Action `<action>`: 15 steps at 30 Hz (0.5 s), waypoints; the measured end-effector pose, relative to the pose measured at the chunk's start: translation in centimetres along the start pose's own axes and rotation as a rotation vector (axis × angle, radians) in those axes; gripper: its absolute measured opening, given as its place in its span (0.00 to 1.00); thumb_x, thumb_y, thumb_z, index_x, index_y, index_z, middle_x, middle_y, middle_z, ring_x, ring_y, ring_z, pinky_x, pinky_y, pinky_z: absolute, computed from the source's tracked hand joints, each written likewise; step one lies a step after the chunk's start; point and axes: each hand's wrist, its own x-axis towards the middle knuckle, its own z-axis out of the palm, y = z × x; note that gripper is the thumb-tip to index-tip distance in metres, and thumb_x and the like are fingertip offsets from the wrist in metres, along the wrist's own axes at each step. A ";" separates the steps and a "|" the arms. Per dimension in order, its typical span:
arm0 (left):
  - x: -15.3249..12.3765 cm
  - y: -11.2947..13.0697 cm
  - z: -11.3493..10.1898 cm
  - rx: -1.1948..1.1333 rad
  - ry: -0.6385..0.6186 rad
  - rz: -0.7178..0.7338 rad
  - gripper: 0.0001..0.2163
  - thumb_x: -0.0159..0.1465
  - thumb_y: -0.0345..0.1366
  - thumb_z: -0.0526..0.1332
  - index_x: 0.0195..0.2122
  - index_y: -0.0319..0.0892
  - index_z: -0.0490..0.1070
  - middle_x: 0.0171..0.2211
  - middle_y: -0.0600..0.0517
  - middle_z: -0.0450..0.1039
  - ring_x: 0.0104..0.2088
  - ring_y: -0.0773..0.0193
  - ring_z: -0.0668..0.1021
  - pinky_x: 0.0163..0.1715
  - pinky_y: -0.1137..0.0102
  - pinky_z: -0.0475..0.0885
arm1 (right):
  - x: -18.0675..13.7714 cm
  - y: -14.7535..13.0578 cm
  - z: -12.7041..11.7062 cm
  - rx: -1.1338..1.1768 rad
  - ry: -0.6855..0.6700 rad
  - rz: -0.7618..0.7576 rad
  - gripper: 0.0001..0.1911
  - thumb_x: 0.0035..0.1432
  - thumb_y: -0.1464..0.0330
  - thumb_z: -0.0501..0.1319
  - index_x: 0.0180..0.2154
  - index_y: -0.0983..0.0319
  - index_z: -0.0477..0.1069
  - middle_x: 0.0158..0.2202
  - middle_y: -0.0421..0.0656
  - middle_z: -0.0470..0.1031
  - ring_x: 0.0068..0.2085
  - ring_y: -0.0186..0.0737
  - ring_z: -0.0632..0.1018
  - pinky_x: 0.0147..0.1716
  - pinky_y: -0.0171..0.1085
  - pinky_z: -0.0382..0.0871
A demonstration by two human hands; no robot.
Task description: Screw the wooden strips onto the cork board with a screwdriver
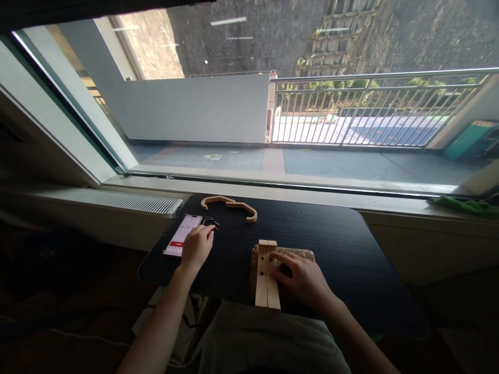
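My left hand rests on the black table beside a phone with a pink screen. Its fingertips reach toward a few small dark metal pieces, fingers drawn loosely together. My right hand lies on a wooden assembly made of two upright slats joined to a flat block; the fingers curl over the block next to the slats. Two curved wooden pieces lie at the table's far edge.
A radiator runs under the window sill at left. A large window looks onto a balcony with a metal railing. A green cloth lies on the sill at right. My lap shows below the table edge.
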 end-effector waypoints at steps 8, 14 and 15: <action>1.9 -1.5 -0.7 0.233 -0.166 -0.029 0.16 0.66 0.29 0.53 0.49 0.40 0.78 0.46 0.42 0.79 0.46 0.48 0.79 0.46 0.58 0.74 | -0.4 0.4 0.3 0.112 0.101 0.021 0.26 0.61 0.60 0.60 0.59 0.58 0.69 0.51 0.48 0.79 0.47 0.51 0.81 0.44 0.45 0.73; 2.2 -1.9 0.3 0.272 -0.271 0.047 0.20 0.65 0.24 0.50 0.50 0.43 0.78 0.43 0.44 0.79 0.44 0.52 0.79 0.42 0.63 0.74 | -0.3 0.7 0.9 0.096 0.151 -0.006 0.24 0.60 0.62 0.60 0.58 0.58 0.71 0.50 0.48 0.80 0.47 0.52 0.81 0.43 0.46 0.74; 2.3 -2.0 0.4 0.271 -0.286 0.061 0.21 0.65 0.23 0.49 0.49 0.44 0.78 0.42 0.45 0.79 0.44 0.53 0.79 0.42 0.64 0.74 | -0.3 0.8 0.9 0.095 0.149 -0.008 0.24 0.60 0.62 0.60 0.58 0.58 0.71 0.50 0.48 0.80 0.47 0.52 0.81 0.43 0.46 0.74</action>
